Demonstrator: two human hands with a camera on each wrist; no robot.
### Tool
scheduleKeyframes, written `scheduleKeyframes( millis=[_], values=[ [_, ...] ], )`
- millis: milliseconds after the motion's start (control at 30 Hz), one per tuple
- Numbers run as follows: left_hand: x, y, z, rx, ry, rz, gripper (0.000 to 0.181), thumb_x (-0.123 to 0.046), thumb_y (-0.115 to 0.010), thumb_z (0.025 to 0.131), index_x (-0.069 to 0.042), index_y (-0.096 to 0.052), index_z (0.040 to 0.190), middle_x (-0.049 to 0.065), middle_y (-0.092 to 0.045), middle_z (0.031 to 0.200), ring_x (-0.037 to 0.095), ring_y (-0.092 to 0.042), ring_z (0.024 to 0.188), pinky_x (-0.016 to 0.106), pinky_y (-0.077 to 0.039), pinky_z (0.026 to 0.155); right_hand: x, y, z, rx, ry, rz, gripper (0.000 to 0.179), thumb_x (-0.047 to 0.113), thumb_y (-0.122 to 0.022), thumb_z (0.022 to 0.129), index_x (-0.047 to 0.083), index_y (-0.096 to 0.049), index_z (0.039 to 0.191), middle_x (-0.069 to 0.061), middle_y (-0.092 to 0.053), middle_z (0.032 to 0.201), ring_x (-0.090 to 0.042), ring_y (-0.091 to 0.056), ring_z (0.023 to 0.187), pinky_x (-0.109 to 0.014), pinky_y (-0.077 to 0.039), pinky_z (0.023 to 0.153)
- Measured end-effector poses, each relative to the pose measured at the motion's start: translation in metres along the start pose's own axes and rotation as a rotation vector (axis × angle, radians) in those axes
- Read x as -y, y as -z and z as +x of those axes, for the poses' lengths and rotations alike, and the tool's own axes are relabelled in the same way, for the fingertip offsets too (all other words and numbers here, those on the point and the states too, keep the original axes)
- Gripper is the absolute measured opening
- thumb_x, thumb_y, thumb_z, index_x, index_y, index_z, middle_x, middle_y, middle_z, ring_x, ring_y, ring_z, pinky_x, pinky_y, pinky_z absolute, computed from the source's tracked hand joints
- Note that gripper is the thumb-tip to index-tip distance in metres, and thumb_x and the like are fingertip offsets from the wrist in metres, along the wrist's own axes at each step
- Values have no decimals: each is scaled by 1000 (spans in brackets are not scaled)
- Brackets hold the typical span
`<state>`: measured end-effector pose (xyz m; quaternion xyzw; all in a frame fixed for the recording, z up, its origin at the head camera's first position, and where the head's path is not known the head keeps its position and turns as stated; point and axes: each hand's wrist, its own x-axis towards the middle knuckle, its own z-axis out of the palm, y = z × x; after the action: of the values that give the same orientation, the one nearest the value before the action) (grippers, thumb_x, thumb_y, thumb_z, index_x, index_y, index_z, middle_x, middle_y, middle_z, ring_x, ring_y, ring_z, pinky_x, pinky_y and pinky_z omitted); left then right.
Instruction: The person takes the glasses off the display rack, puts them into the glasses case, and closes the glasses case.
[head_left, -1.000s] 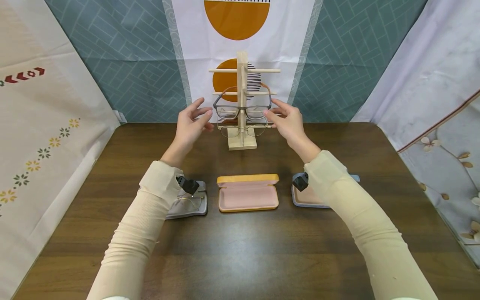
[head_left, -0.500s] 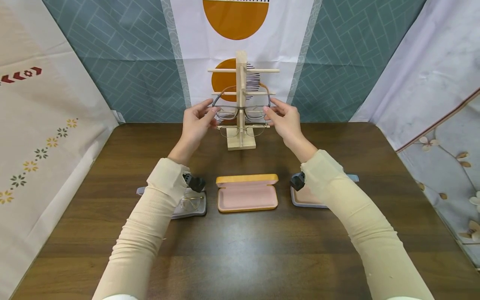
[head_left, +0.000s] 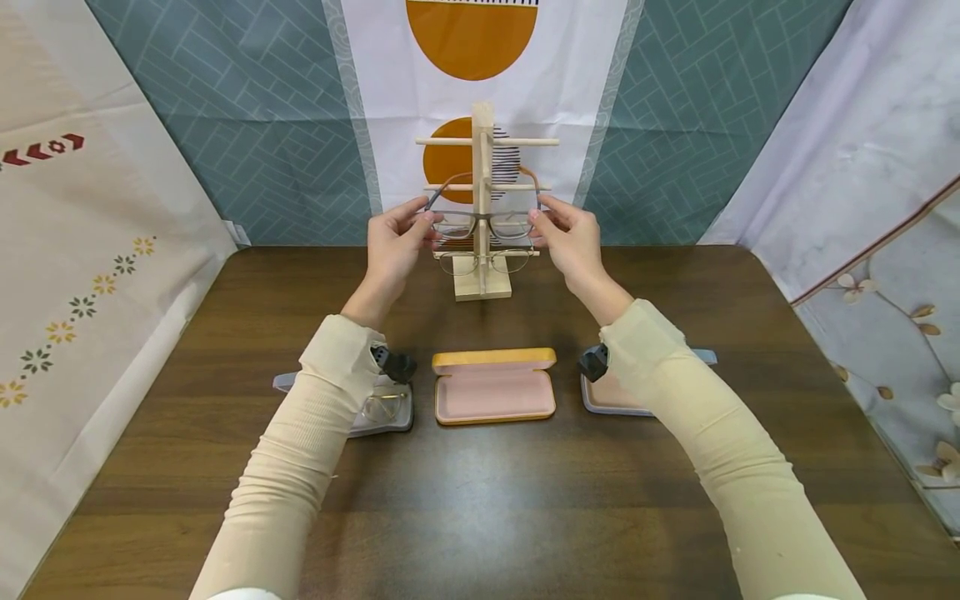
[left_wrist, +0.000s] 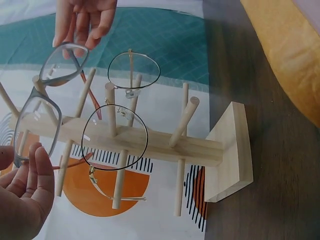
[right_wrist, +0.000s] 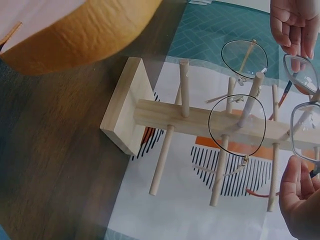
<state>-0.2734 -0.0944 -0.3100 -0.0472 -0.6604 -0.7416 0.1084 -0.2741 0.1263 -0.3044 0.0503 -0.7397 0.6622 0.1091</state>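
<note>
On the wooden display stand (head_left: 482,287), grey-framed eyeglasses (head_left: 482,217) with orange-tinted temples sit across a peg, their front facing me. My left hand (head_left: 396,246) pinches them at the left hinge side, thumb in front and fingers behind. At the opposite hinge side, my right hand (head_left: 572,242) pinches the same frame. Both wrist views show the nose bridge still against a peg. Lower down hangs a second pair, thin wire-rimmed eyeglasses (left_wrist: 115,137) with round lenses, touched by neither hand.
An open yellow eyeglass case (head_left: 495,359) with pink lining lies mid-table. Left of it, a grey case (head_left: 403,417) holds wire eyeglasses (head_left: 382,406), partly behind my left sleeve. An open blue case (head_left: 615,409) is partly covered by my right sleeve. A patterned cloth (head_left: 262,125) hangs behind the stand.
My left hand has come in from the left and taken hold of the grey-framed eyeglasses. My right hand stays at their right side. The eyeglasses have barely moved.
</note>
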Motion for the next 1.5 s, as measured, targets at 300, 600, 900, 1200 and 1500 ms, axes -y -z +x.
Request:
scheduleKeyframes(
  millis=[300, 600, 900, 1200, 1500],
  values=[
    [-4, -1, -2, 9, -7, -17, 35, 1, -58, 87, 5, -54, 122, 5, -67, 81, 11, -60, 61, 23, -53, 63, 4, 2, 1, -18, 41, -1, 31, 8, -61, 87, -1, -61, 116, -7, -64, 84, -10, -58, 66, -25, -52, 65],
    [-9, 0, -6, 23, -35, -12, 36, 0, -59, 86, 4, -55, 122, 3, -67, 81, 11, -61, 62, 21, -52, 63, 10, 2, -1, -16, 40, 0, 30, 8, -62, 86, -1, -61, 115, -6, -64, 84, -10, -59, 67, -21, -52, 64],
    [-12, 1, -12, 26, -79, 18, 36, -1, -58, 87, 7, -53, 122, -5, -65, 76, 9, -60, 62, 20, -51, 65, 14, 4, -6, -10, 31, 24, 31, 8, -63, 86, -1, -62, 115, -5, -65, 84, -14, -60, 69, -20, -51, 64],
    [-17, 0, -20, 17, -95, -13, 35, 2, -58, 86, 8, -54, 121, -3, -66, 75, 9, -60, 60, 21, -52, 63, 17, 7, -13, 3, 67, 19, 31, 8, -62, 86, -3, -61, 115, -3, -65, 82, -15, -60, 69, -24, -52, 67],
    [-21, 0, -28, 12, -104, -38, 35, 4, -59, 85, 9, -54, 119, 0, -67, 76, 10, -60, 58, 21, -52, 64, 21, 8, -21, 0, 98, 25, 29, 7, -63, 85, -2, -62, 113, 0, -64, 79, -15, -60, 68, -23, -51, 64]
  ],
)
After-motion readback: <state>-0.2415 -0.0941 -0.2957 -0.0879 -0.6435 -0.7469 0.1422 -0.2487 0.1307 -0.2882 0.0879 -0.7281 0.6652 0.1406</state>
